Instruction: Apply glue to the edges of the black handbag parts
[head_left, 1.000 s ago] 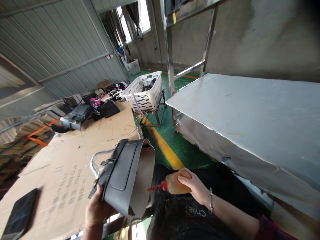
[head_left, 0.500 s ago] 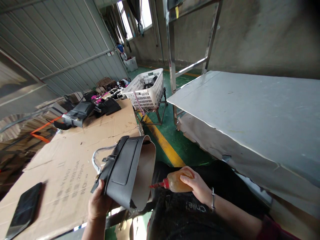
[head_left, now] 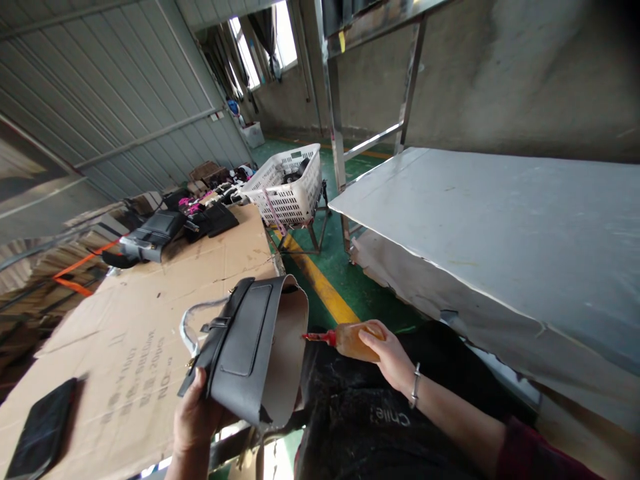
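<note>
Beside a cardboard-covered table (head_left: 210, 257) on a green workshop floor, a worker's left hand (head_left: 194, 417) clasps the lower left corner of a black bag (head_left: 240, 373), thumb on the near side and fingers mostly hidden beneath it. The bag sits tilted at the table's near right edge; whether it rests on the cardboard cannot be told. The right hand (head_left: 390, 353) wraps a bottle of amber liquid (head_left: 350, 341), its thumb pressed along the side, the red nozzle (head_left: 320, 338) aimed left at the bag's gaping end. Contact between tip and rim is unclear. Judging by the piece itself, much is in place: a framed front panel (head_left: 247, 330), a strap (head_left: 219, 325) and a handle (head_left: 186, 327) that appears wrapped in clear film. The end facing right remains unclosed, its pale lining (head_left: 287, 353) bare, with no liquid discernible on it. Another black bag (head_left: 159, 233) lies at the table's far end, left of a white basket (head_left: 295, 197), while a dark tablet-like device (head_left: 43, 427) lies near left.
</note>
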A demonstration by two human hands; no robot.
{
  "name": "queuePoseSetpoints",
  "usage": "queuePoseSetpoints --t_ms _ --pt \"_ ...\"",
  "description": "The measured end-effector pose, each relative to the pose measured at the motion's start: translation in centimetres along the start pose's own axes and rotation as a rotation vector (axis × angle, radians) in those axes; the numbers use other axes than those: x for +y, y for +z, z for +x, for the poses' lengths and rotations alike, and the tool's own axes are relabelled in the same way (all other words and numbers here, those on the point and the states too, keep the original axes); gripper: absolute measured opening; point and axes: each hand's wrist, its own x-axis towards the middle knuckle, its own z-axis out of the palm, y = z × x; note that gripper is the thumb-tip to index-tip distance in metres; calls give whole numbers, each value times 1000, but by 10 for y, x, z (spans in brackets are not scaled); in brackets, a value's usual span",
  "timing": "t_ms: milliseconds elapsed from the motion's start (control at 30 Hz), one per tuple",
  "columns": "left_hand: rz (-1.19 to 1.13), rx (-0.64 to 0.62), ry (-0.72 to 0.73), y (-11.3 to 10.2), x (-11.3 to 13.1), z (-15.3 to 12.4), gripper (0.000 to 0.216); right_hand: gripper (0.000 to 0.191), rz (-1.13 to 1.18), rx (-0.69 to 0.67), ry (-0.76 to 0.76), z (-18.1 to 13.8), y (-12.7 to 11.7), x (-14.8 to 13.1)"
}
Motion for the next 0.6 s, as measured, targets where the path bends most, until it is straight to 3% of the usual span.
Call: queuePoseSetpoints --t_ms 333,500,600 --pt "18 58 -22 -5 1 -5 52 49 -49 -313 145 -34 4 20" --pt "-22 -53 23 6 -2 1 53 48 -53 -217 98 -29 1 19" --pt "-24 5 -13 3 -1 -1 57 47 -29 -198 102 -29 -1 21"
